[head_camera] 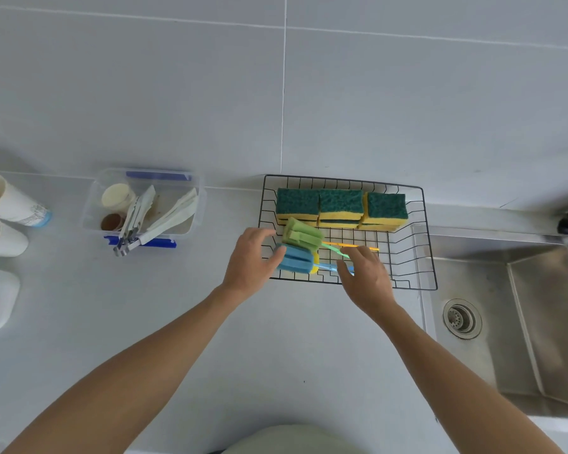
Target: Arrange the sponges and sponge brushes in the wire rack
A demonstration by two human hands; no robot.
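Standing at the far left of the pale grey counter point(177, 339), two white cups point(5, 217) are seen; a clear plastic box with blue clips point(145, 204) holding tongs is set further right; the left hand point(248, 262) is pressed with loosely spread fingers against the blue sponge brush head point(295, 262) at the left end of the black wire rack point(427, 244); a green sponge brush point(300, 234) is laid just behind; yellow-and-green rectangular sponges point(340, 206) are stacked along the rack's back; the right hand point(366, 276) is closed around the blue handle; a steel sink point(505, 322) is seen rightmost.
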